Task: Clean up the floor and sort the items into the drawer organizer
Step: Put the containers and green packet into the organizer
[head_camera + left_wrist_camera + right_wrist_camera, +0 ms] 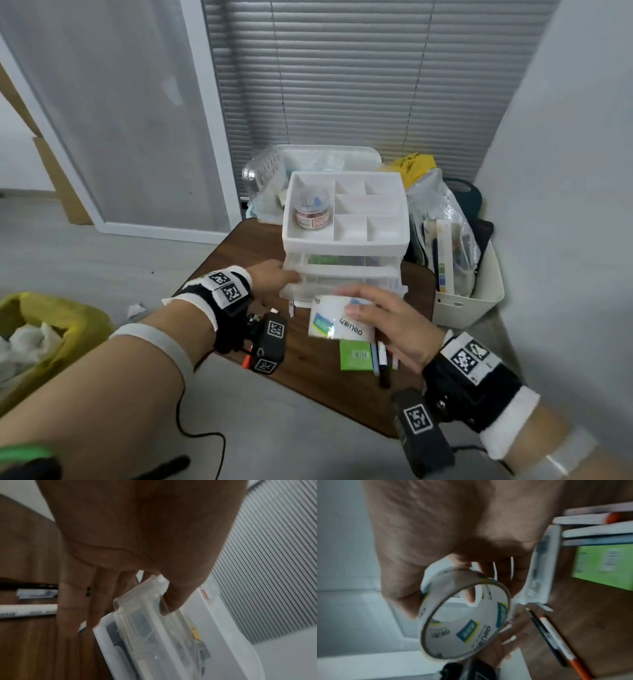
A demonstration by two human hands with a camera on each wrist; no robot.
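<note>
My left hand (274, 275) gripped the drawer (342, 274) front; my right hand (387, 325), just beside, clasped the tape (337, 320); I judged pulling wider first best

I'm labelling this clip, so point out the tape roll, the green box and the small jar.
tape roll (339, 322): head view, on its printed side.
green box (356, 356): head view, middle of its top face.
small jar (313, 210): head view, on its clear wall.

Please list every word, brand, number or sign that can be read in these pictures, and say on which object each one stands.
"deli": printed on the roll of tape that the right hand holds.
Jar label: too small to read.
Green box barcode label: too blurred to read.
Pens on the table: print too blurred to read.
</note>
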